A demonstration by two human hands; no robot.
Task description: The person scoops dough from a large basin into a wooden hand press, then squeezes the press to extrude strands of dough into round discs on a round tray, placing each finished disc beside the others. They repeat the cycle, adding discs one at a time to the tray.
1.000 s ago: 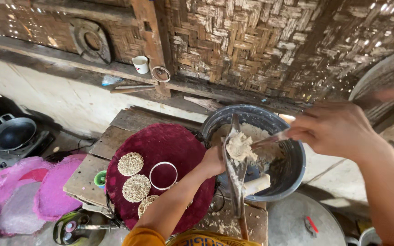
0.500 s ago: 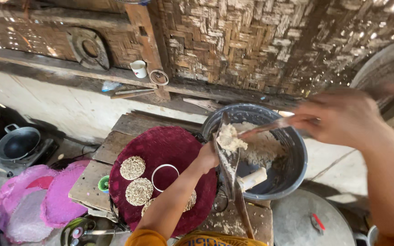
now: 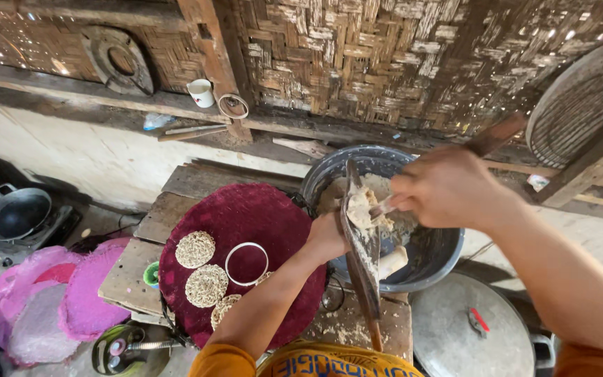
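**Hands working sticky rice over a grey basin**

Three round rice cakes (image 3: pixel 206 279) and a white ring mould (image 3: pixel 246 263) are lying on the maroon woven mat (image 3: pixel 246 213). The left hand (image 3: pixel 327 237) is gripping a long flat paddle (image 3: pixel 361 248), its fingers hidden behind the blade. The right hand (image 3: pixel 448 187) is closing around a blurred wooden-handled tool (image 3: pixel 495 135), scraping the rice mixture (image 3: pixel 361 207) over the grey basin (image 3: pixel 427 255). A metal lid (image 3: pixel 472 328) is partly cut off below.
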